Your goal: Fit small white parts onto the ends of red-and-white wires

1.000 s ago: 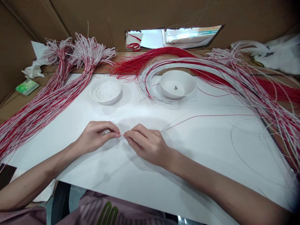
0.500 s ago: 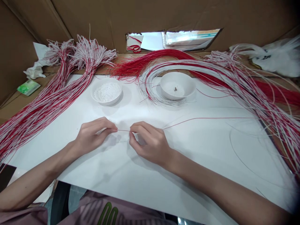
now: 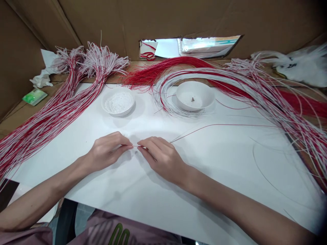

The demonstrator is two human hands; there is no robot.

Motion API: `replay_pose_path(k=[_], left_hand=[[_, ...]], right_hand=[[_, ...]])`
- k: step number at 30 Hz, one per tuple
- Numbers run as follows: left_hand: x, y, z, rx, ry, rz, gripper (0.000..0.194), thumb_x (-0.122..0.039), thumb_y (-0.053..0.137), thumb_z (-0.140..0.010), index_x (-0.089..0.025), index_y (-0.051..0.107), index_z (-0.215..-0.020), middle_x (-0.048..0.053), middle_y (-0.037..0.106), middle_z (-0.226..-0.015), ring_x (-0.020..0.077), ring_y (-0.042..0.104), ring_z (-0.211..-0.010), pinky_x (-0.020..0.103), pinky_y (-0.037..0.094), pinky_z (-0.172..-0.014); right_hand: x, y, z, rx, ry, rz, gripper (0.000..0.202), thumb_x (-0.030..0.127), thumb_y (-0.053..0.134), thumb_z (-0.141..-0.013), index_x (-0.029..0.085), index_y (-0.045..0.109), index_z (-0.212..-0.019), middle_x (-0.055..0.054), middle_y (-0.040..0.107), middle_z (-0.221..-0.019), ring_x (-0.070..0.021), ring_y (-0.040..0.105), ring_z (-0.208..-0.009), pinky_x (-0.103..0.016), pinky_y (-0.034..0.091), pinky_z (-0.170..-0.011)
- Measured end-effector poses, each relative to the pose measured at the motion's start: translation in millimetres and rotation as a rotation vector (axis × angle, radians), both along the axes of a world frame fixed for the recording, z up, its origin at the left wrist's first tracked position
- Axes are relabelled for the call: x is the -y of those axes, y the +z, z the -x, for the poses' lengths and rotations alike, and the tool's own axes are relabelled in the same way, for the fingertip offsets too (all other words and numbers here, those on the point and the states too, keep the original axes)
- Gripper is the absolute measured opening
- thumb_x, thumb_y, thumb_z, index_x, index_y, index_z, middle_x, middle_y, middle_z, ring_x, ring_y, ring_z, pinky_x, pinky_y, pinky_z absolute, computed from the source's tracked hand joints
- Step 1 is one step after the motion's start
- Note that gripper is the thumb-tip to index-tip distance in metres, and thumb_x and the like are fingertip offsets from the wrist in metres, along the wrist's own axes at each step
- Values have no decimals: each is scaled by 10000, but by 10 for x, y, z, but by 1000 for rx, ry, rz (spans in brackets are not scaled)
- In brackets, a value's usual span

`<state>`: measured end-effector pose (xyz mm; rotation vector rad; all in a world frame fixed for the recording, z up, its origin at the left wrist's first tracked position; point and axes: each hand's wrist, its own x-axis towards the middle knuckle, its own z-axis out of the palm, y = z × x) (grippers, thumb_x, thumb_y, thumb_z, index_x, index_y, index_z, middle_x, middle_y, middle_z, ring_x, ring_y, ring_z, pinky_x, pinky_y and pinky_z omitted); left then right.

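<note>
Red strand, thin and short where it shows, spans the gap between the two hands over the white surface. The left hand pinches it at the fingertips, and the right hand grips it too, thumb and forefinger closed. Behind the right hand a red length runs off towards the strands on the right.

Beyond the hands stand two white bowls: the left bowl holds small white bits, while the right bowl has a little dark piece in it. Loose ends of the white-and-red strands curl around the right bowl — they crowd its left side and back. A red bundle arches behind. Tufted bundles cover the surface's left side. Against the cardboard wall lie crumpled tissue, a green packet and — far right — a plastic bag.
</note>
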<state>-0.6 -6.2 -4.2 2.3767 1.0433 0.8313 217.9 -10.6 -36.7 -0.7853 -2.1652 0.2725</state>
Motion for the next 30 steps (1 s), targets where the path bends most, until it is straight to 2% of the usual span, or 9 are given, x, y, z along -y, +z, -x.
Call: replay_pose_path(k=[2, 5, 8, 12, 17, 30], left_hand=[[-9, 10, 0, -13, -15, 13, 100, -156, 608, -874, -224, 637, -941, 14, 708, -810, 153, 639, -728, 294, 524, -697], [-76, 53, 85, -64, 46, 6, 41, -238, 642, -863, -205, 630, -885, 25, 682, -791, 158, 628, -742, 294, 513, -708], [-163, 92, 223, -191, 96, 78, 128, -306, 620, -875, -187, 623, -827, 27, 634, -766, 137, 583, -682, 260, 473, -632], [-223, 90, 326, -303, 79, 141, 133, -306, 594, -888, -179, 631, -871, 22, 597, -771, 124, 547, -669, 235, 432, -595], [-219, 66, 303, -318, 83, 112, 121, -274, 587, -892, -172, 641, -928, 28, 602, -809, 143, 570, -759, 253, 449, -675], [-215, 33, 253, -286, 77, 114, 161, -263, 516, -935, -190, 659, -923, 48, 629, -853, 163, 579, -800, 280, 464, -712]], right_hand=[[0, -6, -4, 26, 7, 9, 136, 75, 478, -924, 150, 590, -937, -38, 658, -827, -134, 615, -771, -254, 485, -672], [-8, 1, -6, 17, -40, 35, 166, 66, 448, -931, 145, 585, -880, -36, 624, -781, -123, 584, -725, -236, 452, -603], [-17, 23, -1, -7, -65, 58, 187, 71, 421, -940, 138, 578, -865, -35, 591, -753, -116, 538, -681, -235, 435, -582], [-21, 37, 8, -18, -66, 66, 187, 76, 420, -942, 139, 570, -850, -31, 569, -742, -112, 507, -664, -234, 430, -584], [-22, 19, 12, -38, -70, 77, 164, 92, 439, -940, 145, 563, -848, -23, 561, -747, -103, 480, -631, -231, 408, -558], [-21, 4, 4, -49, -77, 75, 129, 121, 470, -942, 148, 573, -870, -22, 574, -762, -96, 496, -627, -228, 418, -555]])
